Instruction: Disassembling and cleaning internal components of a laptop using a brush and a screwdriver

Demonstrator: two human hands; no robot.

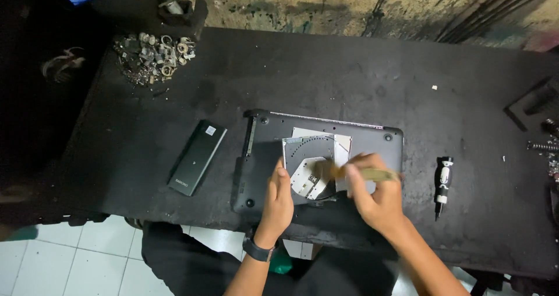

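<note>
Laptop (317, 156) lay underside-up on bench (349, 75) — battery pack (197, 157) already out, drive (314, 165) exposed. Right hand (375, 194) gripped brush (349, 172) over drive; left hand (278, 200), fingers together, steadied it. Cleaning appeared unfinished — reassembly remained.

A matt black table (349, 75) bore a dark plastic laptop base (262, 156), a bare silvery metal drive (311, 156), a glossy black battery (197, 156) and dull metal scrap (152, 54).
</note>
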